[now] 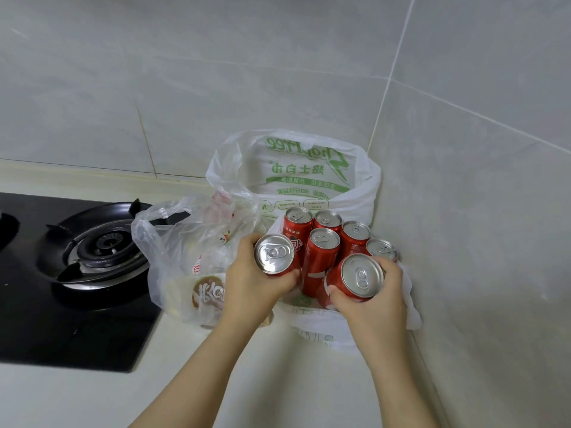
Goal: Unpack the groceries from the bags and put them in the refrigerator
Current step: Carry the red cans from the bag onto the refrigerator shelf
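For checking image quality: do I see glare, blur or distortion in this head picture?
Head view: light is soft and even, shadows faint; the lids of the left can and right can, gripped by the left hand and right hand, shine; hands and cans look sharp; wall tile seams curve slightly, wide-angle distortion.

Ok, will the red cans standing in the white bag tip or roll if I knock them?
Probably tippy: the standing cans are tall, slim, and sit on crumpled white bag plastic. Tabs look unopened, so likely full and fairly heavy. A fallen one would probably roll on the smooth counter.
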